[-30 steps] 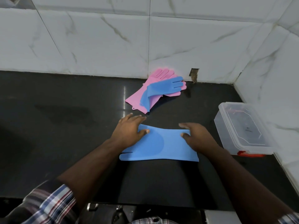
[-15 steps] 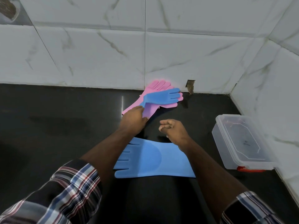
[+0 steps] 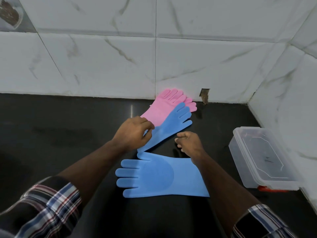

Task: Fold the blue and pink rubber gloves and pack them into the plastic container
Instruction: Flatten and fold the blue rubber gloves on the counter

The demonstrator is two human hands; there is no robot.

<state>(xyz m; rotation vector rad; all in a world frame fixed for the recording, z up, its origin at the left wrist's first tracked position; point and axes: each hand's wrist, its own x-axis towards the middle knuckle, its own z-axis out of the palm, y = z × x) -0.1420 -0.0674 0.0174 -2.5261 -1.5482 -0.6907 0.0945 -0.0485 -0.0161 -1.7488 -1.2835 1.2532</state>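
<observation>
One blue glove (image 3: 159, 176) lies flat on the black counter in front of me, fingers pointing left. A second blue glove (image 3: 173, 124) lies slanted farther back, its fingers toward the wall, partly over the pink gloves (image 3: 163, 107) by the wall. My left hand (image 3: 133, 133) pinches the cuff end of that second blue glove. My right hand (image 3: 188, 143) hovers just right of it with fingers loosely curled, holding nothing. The clear plastic container (image 3: 260, 158) with its lid on sits at the right.
White marble-look tiled walls (image 3: 188, 57) close the back and the right side, meeting in a corner behind the container. A small broken hole (image 3: 204, 95) shows at the wall's base. The black counter (image 3: 60, 134) stretches to the left.
Both hands left the near blue glove, which now lies flat with fingers spread. My left hand reached back and took hold of the second blue glove, pulling it toward me, straightened, off the pink ones.
</observation>
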